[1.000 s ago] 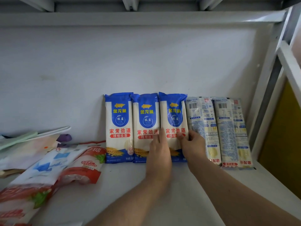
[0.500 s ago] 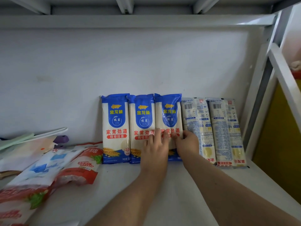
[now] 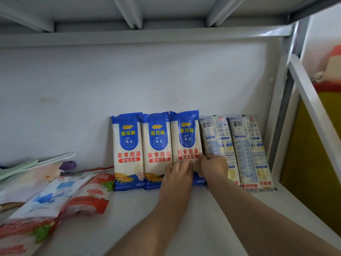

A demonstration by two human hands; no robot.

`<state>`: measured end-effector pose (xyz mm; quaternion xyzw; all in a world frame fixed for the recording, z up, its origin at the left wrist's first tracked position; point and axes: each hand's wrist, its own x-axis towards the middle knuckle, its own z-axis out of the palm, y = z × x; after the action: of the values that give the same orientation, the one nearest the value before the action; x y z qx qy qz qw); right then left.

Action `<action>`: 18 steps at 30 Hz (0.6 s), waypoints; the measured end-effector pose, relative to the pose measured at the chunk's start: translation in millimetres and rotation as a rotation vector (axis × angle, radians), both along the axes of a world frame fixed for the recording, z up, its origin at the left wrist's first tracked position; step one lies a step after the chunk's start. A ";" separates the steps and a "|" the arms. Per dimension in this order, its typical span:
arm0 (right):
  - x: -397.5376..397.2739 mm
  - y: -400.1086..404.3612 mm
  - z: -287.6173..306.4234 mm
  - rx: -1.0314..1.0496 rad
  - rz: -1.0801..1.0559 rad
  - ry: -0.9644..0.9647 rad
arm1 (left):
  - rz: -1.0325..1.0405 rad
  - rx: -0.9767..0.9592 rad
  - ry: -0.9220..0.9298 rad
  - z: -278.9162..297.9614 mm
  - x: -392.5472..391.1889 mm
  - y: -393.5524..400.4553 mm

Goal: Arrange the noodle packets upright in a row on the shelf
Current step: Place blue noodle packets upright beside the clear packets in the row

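Observation:
Three blue and white noodle packets stand upright side by side against the back wall: the left one [image 3: 128,150], the middle one [image 3: 158,150] and the right one [image 3: 185,137]. Beside them two pale noodle packets [image 3: 216,143] [image 3: 245,148] stand upside down with their printed backs showing. Both my hands are on the lower half of the right blue packet. My left hand [image 3: 178,174] presses against its front. My right hand [image 3: 215,167] pinches its right edge, and covers part of the neighbouring pale packet.
The white shelf board [image 3: 193,224] runs toward me under my forearms. Red and white bags [image 3: 86,193] and a blue and white bag [image 3: 46,198] lie flat at the left. A white post [image 3: 276,111] and slanted rail bound the right end.
My left hand has slid right off the middle packet onto the right blue one, closer to my right hand. The packets stay upright in place.

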<state>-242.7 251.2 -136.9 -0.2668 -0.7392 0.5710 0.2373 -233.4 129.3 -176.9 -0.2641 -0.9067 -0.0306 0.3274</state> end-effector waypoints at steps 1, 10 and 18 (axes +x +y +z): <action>2.2 0.6 1.1 0.024 -0.006 0.001 | -0.009 0.011 -0.017 1.2 0.7 0.4; 52.8 47.5 -7.5 0.432 -0.156 0.194 | -0.064 0.368 -0.331 11.6 26.3 24.1; 70.5 113.3 -45.5 0.438 -0.333 -0.013 | -0.129 0.946 -0.777 10.5 37.7 89.1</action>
<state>-172.2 364.5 -182.5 -0.3307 -0.7925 0.3492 0.3751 -195.8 218.3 -166.3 -0.1141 -0.8301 -0.5433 0.0523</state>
